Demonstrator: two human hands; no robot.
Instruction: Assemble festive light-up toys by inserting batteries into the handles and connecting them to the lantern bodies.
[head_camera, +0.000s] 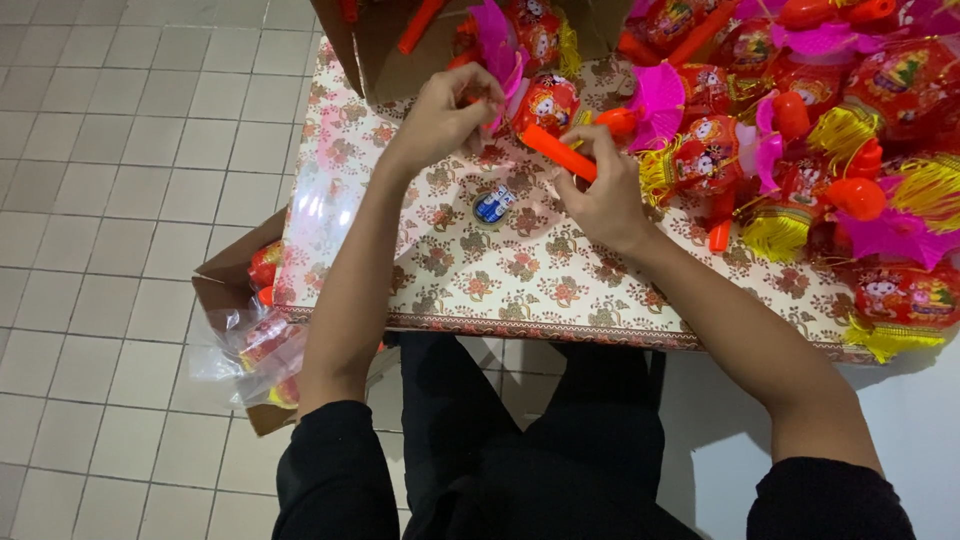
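On the floral-covered table (480, 280), left of the heaped lanterns (850, 130), we steady a toy lantern (545, 102), likely light and crushable, our left hand (445, 112) pinching its pink frill (500, 50), our right hand (600, 190) clasping its stiff orange handle (555, 152), which runs diagonally toward our right.

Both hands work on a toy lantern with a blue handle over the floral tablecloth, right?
Not quite: the head view shows the handle is orange, not blue. The right hand grips it, the left hand pinches the lantern, over the floral tablecloth.
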